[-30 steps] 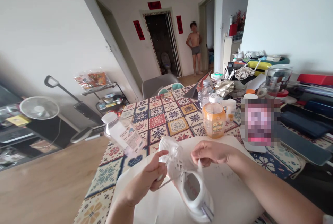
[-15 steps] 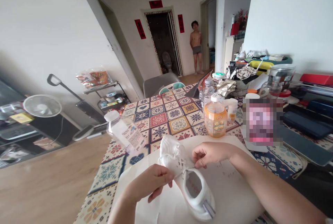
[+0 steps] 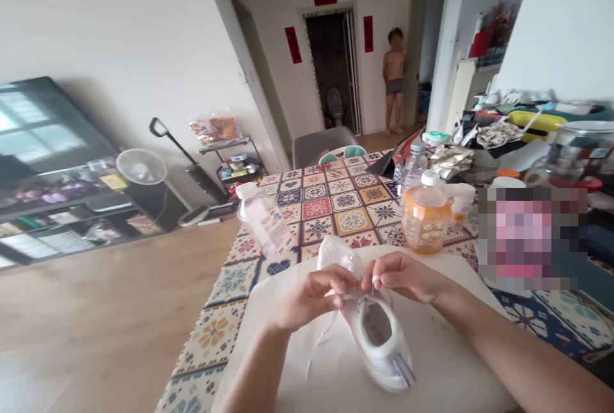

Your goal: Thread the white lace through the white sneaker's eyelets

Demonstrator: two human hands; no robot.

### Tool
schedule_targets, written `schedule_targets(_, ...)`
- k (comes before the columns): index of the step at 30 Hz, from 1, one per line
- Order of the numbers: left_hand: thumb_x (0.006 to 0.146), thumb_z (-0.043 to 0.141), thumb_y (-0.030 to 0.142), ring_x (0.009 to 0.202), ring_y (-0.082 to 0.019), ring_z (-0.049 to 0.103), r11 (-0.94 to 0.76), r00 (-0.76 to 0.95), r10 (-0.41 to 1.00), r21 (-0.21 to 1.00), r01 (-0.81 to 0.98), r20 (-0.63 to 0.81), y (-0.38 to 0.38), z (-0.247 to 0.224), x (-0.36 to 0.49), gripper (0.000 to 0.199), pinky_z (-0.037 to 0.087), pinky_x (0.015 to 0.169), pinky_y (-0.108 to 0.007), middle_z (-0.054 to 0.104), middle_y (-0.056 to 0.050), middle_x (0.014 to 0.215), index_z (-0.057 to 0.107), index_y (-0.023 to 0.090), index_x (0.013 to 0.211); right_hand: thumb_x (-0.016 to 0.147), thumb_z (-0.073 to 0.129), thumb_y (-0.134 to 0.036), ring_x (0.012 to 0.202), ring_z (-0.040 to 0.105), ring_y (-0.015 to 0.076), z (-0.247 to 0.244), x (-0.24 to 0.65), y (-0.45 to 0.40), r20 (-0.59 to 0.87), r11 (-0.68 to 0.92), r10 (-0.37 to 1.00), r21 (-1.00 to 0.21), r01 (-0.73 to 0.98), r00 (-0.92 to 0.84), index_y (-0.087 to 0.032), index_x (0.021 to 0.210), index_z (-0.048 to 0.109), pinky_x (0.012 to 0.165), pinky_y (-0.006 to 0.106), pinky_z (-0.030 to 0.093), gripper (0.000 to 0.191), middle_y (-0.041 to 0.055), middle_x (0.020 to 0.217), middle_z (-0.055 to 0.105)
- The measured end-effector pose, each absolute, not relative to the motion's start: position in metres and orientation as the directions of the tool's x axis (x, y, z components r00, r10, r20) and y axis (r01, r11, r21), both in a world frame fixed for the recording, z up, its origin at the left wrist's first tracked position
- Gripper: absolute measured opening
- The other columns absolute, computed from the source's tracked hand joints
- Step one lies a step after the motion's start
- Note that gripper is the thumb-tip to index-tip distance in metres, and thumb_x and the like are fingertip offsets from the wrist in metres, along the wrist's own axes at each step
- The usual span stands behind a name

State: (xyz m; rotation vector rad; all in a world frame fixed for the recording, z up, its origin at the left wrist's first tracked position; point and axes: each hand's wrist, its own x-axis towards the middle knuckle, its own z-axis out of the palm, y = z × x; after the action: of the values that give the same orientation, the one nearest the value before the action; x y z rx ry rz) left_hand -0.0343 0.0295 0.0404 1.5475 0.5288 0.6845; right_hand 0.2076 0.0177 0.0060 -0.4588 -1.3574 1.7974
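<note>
light: bright, soft daylight, source out of view | glare: pale window reflection on dark TV screen (image 3: 38, 125) | shadows: faint, diffuse | blur: motion smear on white sneaker (image 3: 384, 349) | distortion: wide-angle lean in left wall (image 3: 119, 29) | pixelation: mosaic patch (image 3: 530, 237) at right

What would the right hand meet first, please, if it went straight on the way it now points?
Probably the left hand, just ahead of the right hand across the white shoelace above the white sneaker, though depth is hard to judge here.
</note>
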Motion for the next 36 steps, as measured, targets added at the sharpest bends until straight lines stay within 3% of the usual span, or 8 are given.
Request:
schedule_targets(5, 0.071, 0.082, 0.044, 0.082, -0.022, 0.065, 0.040, 0.704, 0.701, 0.979, -0.200, 0.115, 0.023, 0.023, -0.017, 0.030, 0.047, 0.082, -0.035, 0.070, -0.009, 0.080, 0.073, 0.015, 0.071, 0.074, 0.083, -0.045, 0.071, 0.062, 0.0151, -0.003, 0.197, 0.012, 0.123, -0.157, 0.827, -0.886, -0.436, -0.549, -0.015, 0.075, 0.074, 0.072, 0.029, 0.047, 0.032, 0.0037, 0.076, 0.069)
schedule_targets(11, 0.066, 0.085, 0.048, 0.065, -0.014, 0.057, 0.049, 0.625, 0.770, 0.965, -0.258, 0.128, 0.026, 0.010, -0.016, 0.036, 0.044, 0.067, -0.028, 0.064, -0.004, 0.066, 0.070, 0.015, 0.066, 0.076, 0.082, -0.046, 0.066, 0.057, 0.0139, -0.005, 0.189, 0.007, 0.154, -0.113, 0.821, -0.900, -0.421, -0.550, -0.018, 0.072, 0.075, 0.067, 0.029, 0.044, 0.030, 0.0023, 0.072, 0.063)
schedule_targets(18, 0.072, 0.082, 0.044, 0.080, -0.020, 0.069, -0.021, 0.701, 0.683, 0.965, -0.261, 0.205, 0.023, 0.018, -0.015, 0.026, 0.052, 0.081, -0.035, 0.068, -0.006, 0.078, 0.077, 0.018, 0.073, 0.077, 0.081, -0.043, 0.071, 0.057, 0.0151, -0.003, 0.183, -0.001, 0.117, -0.085, 0.867, -0.923, -0.376, -0.484, -0.022, 0.082, 0.079, 0.070, 0.029, 0.045, 0.022, 0.0031, 0.079, 0.064)
schedule_targets(22, 0.068, 0.086, 0.038, 0.078, -0.020, 0.071, -0.033, 0.659, 0.719, 0.958, -0.286, 0.221, 0.022, 0.012, -0.010, 0.022, 0.055, 0.077, -0.034, 0.068, -0.006, 0.083, 0.076, 0.018, 0.070, 0.072, 0.084, -0.044, 0.067, 0.059, 0.0164, -0.005, 0.182, -0.003, 0.109, 0.012, 0.930, -0.964, -0.267, -0.351, -0.020, 0.072, 0.077, 0.066, 0.030, 0.048, 0.026, 0.0034, 0.073, 0.064)
schedule_targets(25, 0.060, 0.091, 0.032, 0.068, -0.016, 0.070, 0.068, 0.645, 0.738, 0.929, -0.364, 0.199, 0.024, 0.002, -0.005, 0.030, 0.056, 0.070, -0.029, 0.069, -0.003, 0.073, 0.072, 0.016, 0.077, 0.064, 0.088, -0.047, 0.059, 0.060, 0.0169, -0.011, 0.181, -0.004, 0.064, 0.006, 0.965, -0.975, -0.224, -0.253, -0.018, 0.067, 0.069, 0.058, 0.029, 0.050, 0.035, 0.0027, 0.062, 0.064)
schedule_targets(29, 0.055, 0.094, 0.026, 0.063, -0.013, 0.070, 0.150, 0.620, 0.769, 0.899, -0.411, 0.155, 0.024, -0.004, 0.000, 0.046, 0.055, 0.064, -0.024, 0.071, 0.000, 0.073, 0.069, 0.016, 0.092, 0.066, 0.086, -0.050, 0.061, 0.064, 0.0187, -0.014, 0.181, -0.007, 0.087, 0.044, 0.968, -0.982, -0.183, -0.234, -0.020, 0.075, 0.069, 0.060, 0.031, 0.054, 0.035, 0.0040, 0.067, 0.068)
schedule_targets(33, 0.060, 0.091, 0.031, 0.061, -0.012, 0.067, 0.074, 0.562, 0.807, 0.912, -0.403, 0.183, 0.019, 0.000, 0.002, 0.034, 0.054, 0.062, -0.025, 0.070, -0.001, 0.072, 0.067, 0.014, 0.076, 0.077, 0.079, -0.045, 0.069, 0.067, 0.0193, -0.008, 0.181, -0.011, 0.186, 0.162, 0.935, -0.981, -0.103, -0.301, -0.021, 0.080, 0.074, 0.069, 0.032, 0.057, 0.025, 0.0048, 0.078, 0.068)
schedule_targets(36, 0.059, 0.091, 0.034, 0.060, -0.011, 0.064, -0.008, 0.479, 0.852, 0.922, -0.387, 0.209, 0.016, 0.002, 0.003, 0.035, 0.051, 0.059, -0.024, 0.067, -0.001, 0.069, 0.064, 0.014, 0.068, 0.078, 0.078, -0.044, 0.074, 0.067, 0.0195, -0.006, 0.182, -0.014, 0.172, 0.144, 0.935, -0.983, -0.110, -0.312, -0.021, 0.085, 0.074, 0.071, 0.031, 0.058, 0.024, 0.0051, 0.081, 0.068)
